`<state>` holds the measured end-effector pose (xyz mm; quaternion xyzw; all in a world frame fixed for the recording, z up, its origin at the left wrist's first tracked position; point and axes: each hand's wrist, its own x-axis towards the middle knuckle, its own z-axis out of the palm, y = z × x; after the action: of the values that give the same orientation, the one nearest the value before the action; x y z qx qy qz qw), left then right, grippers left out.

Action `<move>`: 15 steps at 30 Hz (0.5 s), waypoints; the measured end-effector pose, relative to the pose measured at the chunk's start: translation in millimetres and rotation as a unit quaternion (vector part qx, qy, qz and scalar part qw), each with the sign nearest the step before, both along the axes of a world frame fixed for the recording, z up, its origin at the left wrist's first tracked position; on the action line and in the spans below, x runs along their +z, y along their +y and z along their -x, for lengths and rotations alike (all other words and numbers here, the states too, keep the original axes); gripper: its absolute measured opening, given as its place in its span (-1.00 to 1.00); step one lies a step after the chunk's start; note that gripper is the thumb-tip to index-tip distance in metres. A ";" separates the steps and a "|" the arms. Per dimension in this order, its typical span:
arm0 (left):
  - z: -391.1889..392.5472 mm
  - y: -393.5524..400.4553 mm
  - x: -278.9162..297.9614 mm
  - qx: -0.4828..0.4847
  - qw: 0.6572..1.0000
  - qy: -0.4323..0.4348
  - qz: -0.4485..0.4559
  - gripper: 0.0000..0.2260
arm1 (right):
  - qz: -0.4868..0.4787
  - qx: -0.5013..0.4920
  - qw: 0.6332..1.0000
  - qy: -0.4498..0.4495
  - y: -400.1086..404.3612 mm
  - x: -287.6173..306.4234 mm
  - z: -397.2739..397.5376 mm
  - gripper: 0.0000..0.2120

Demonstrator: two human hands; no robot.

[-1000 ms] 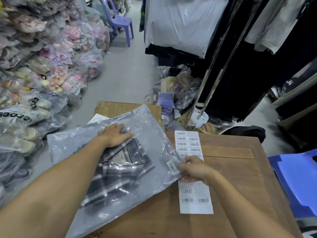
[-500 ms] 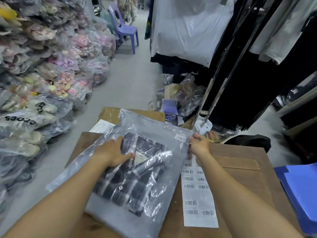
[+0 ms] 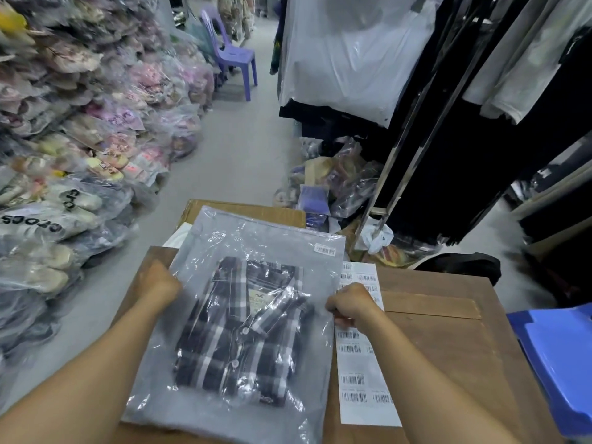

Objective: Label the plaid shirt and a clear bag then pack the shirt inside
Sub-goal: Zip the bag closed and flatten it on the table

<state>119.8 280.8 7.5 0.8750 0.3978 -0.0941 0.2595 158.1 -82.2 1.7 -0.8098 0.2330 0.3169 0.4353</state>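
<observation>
The folded dark plaid shirt (image 3: pixel 237 331) lies inside the clear bag (image 3: pixel 262 241), which rests flat on the wooden table (image 3: pixel 448 341). A barcode label (image 3: pixel 325 250) is stuck near the bag's far right corner. My left hand (image 3: pixel 157 285) grips the bag's left edge. My right hand (image 3: pixel 352 304) pinches the bag's right edge, over the white sheet of barcode labels (image 3: pixel 362 382) lying beside the bag.
A cardboard box (image 3: pixel 243 210) stands beyond the table. Bagged shoes (image 3: pixel 64 174) are piled along the left. Clothes racks (image 3: pixel 448 107) hang on the right. A blue plastic chair (image 3: pixel 563 357) is at the right edge, a purple chair (image 3: pixel 230 56) down the aisle.
The bag with the shirt has been turned and laid straight on the table. My left hand moved from on top of the bag to its left edge, my right hand came down its right edge.
</observation>
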 end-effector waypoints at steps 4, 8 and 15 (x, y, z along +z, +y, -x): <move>3.1 -3.2 -4.7 0.004 1.000 -0.003 0.013 -0.65 | -0.010 -0.011 1.000 -0.009 -10.6 -5.8 3.6 -0.74; 2.0 -22.7 2.9 0.002 0.997 0.029 0.077 -0.87 | 0.013 -0.030 0.999 -0.040 -38.4 -7.3 0.1 -0.76; -2.1 -67.0 -8.5 -0.027 0.981 0.034 0.190 -0.79 | 0.113 -0.072 0.984 -0.114 -92.4 1.3 -3.7 -0.87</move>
<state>121.9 213.9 -1.0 0.8165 0.3577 -0.2048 0.4043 161.8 -174.6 3.0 -0.8656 0.2742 0.1617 0.3864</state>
